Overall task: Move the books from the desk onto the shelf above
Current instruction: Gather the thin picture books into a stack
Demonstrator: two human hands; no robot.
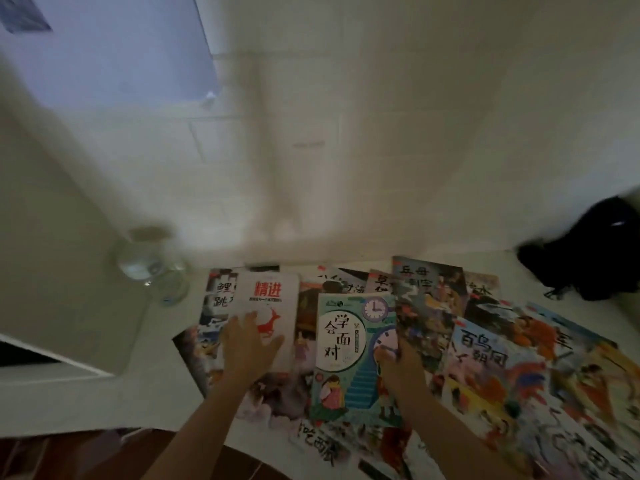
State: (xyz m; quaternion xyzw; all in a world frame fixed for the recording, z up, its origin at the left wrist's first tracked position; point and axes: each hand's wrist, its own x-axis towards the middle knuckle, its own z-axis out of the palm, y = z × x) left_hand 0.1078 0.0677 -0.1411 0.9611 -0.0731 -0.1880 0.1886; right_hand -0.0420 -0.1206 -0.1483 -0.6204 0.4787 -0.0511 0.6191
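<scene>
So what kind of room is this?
Probably a study corner or bedroom at home. Picture books cover a white desk against a white wall, with a glass jar and a black bag beside them.

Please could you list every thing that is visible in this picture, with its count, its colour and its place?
white book with red deer: one, white and red, left part of the pile, under the left hand.
green book with clocks: one, green, middle of the pile.
other picture books: many, count unclear, multicoloured, spread overlapping on the desk.
desk: one, white.
glass jar: one, clear, left of the books.
dark bag: one, black, far right.
left hand: flat on the white book.
right hand: at the green book's right edge.
</scene>
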